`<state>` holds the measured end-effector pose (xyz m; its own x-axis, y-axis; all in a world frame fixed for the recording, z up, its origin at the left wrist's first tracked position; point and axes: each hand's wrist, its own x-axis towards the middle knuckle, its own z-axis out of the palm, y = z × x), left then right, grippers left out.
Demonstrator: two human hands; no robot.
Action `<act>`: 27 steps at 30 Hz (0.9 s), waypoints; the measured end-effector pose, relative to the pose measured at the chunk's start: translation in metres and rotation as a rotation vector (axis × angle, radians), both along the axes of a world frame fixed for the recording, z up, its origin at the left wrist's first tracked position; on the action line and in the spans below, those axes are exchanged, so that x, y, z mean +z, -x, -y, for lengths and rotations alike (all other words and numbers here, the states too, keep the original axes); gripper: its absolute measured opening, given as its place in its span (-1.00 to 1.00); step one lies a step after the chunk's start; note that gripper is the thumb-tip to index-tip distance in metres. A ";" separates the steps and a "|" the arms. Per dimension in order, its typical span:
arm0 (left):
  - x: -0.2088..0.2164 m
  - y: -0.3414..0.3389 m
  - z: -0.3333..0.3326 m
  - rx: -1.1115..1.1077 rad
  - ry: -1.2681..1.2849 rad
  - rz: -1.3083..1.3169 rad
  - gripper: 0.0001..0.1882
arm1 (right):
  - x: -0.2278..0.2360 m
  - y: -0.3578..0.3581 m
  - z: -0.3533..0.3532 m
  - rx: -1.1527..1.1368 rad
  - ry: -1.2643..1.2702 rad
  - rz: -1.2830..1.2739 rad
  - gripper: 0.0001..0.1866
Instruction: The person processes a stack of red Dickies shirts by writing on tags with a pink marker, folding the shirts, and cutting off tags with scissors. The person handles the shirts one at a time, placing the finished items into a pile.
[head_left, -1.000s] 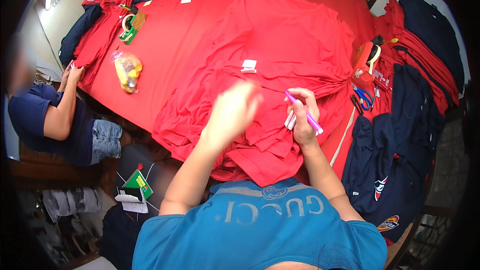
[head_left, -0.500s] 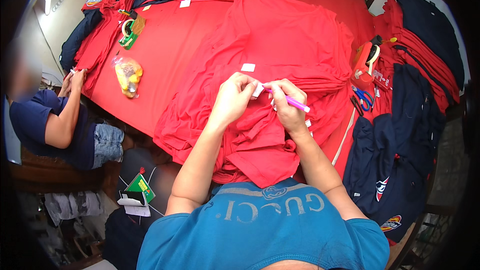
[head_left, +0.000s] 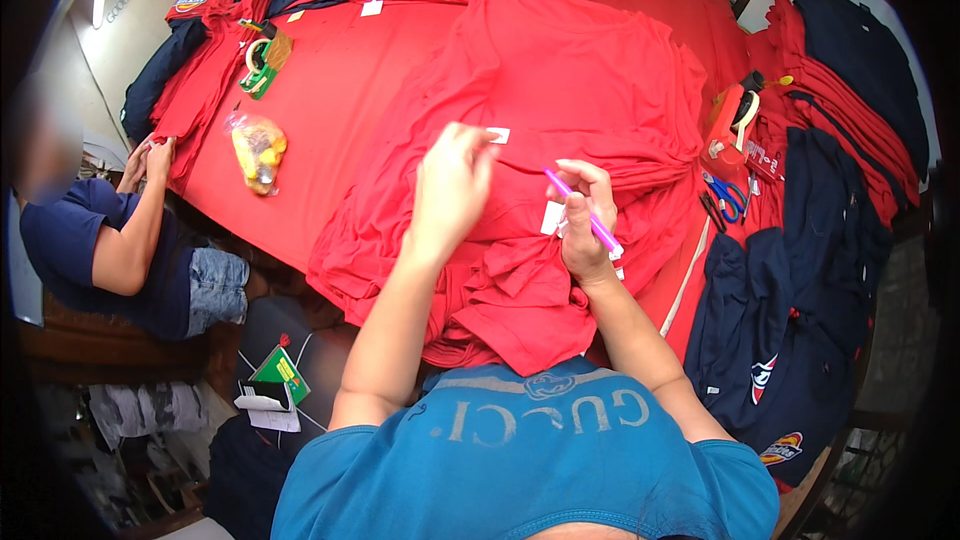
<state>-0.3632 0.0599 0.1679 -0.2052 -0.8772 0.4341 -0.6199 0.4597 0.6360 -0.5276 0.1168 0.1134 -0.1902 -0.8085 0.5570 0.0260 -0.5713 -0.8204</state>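
Note:
My right hand [head_left: 590, 230] grips a pink pen [head_left: 584, 212], which slants across the fingers with its pale end toward the wrist. Beside that hand, a white label [head_left: 552, 218] shows against a heap of red shirts [head_left: 520, 270]. My left hand [head_left: 452, 195] is raised over the shirts, slightly blurred, with its fingers loosely bent and apart. Nothing shows in its grasp. Its fingertips are close to another white label [head_left: 498, 135] lying on the red cloth; whether they touch it I cannot tell.
A bag of yellow items [head_left: 257, 152] and a green tape dispenser [head_left: 262, 65] lie left. Scissors [head_left: 727, 198] and a red tape dispenser [head_left: 730, 125] are right, beside navy garments [head_left: 780, 300]. A co-worker [head_left: 120, 250] handles red cloth at the left edge.
My left hand has let go of the small white label by the pen and moved up toward the other label. The pen has tipped more upright in my right hand, away from the label.

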 end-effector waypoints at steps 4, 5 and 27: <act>-0.047 -0.003 0.051 -0.030 0.243 0.275 -0.78 | 0.008 -0.002 -0.007 -0.029 -0.076 0.057 -0.47; -0.048 0.002 0.054 -0.035 0.209 0.314 -0.79 | 0.006 -0.001 -0.007 -0.038 -0.060 0.069 -0.46; 0.012 0.016 -0.029 -0.346 -0.267 -0.140 -0.80 | 0.008 -0.009 0.004 0.000 -0.021 0.041 -0.69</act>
<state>-0.3788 0.0892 0.1799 -0.4611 -0.8525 0.2463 -0.3584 0.4328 0.8272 -0.5189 0.1125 0.1214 -0.2127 -0.8196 0.5320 0.0596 -0.5543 -0.8302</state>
